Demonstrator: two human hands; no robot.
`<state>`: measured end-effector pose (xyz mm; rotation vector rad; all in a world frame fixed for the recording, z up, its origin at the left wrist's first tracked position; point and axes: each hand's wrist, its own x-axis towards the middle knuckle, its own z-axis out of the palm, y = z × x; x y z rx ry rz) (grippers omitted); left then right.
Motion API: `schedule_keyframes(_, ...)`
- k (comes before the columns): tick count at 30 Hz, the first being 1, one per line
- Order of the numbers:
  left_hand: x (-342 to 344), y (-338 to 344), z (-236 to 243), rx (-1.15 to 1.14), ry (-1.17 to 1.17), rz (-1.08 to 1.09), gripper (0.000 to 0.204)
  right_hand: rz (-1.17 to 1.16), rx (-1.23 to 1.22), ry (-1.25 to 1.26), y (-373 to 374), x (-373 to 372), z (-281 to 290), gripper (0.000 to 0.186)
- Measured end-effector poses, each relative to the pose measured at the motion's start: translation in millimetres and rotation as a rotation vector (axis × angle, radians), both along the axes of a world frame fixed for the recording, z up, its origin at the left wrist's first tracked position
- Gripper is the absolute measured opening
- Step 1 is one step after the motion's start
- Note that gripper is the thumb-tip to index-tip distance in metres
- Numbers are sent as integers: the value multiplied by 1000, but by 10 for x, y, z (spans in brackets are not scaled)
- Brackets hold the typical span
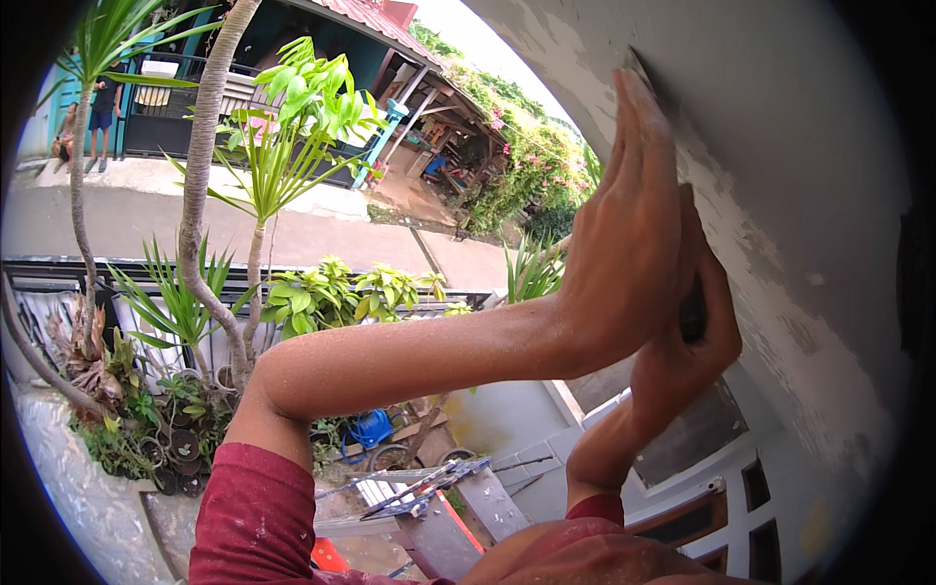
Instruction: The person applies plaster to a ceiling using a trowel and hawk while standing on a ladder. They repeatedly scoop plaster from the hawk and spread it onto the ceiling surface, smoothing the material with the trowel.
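Raised overhead, my left hand (624, 234) has its fingers stretched out flat and close together. Their tips reach up to the patchy grey-white ceiling surface (799, 136). The thin edge of a flat blade (636, 64), apparently a putty knife, shows at those fingertips against the surface. Just behind and to the right, my right hand (717, 302) is closed, its fingers bent round a dark handle (694, 312). Most of the tool is hidden by both hands. Pale dust specks lie on my left arm and red sleeve.
Below me are splattered planks (439, 531) and a metal frame. A blue plastic container (369, 429) lies near potted plants (185, 444). Thin trunks (200, 175) rise at left. Beyond a fence runs a road (322, 239), with two people (100, 117) across it.
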<state>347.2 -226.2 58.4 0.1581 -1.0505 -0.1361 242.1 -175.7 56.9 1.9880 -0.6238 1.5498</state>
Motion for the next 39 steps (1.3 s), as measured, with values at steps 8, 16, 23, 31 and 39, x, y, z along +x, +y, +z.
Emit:
schedule_keyframes(8,51,-5,76,-71,195,100,46,-84,14,63,-68,168,17,42)
schedule_keyframes(16,371,-174,65,-74,209,73,44,-46,-11,96,-243,456,20,44)
schedule_keyframes(23,776,-352,79,-14,122,9,37,-47,-56,191,-374,750,121,43)
schedule_keyframes(31,662,-366,15,-57,128,19,52,-154,-43,174,-312,697,-14,44)
schedule_keyframes(39,1014,-511,64,-4,-49,-41,85,-75,-48,184,-517,896,51,44)
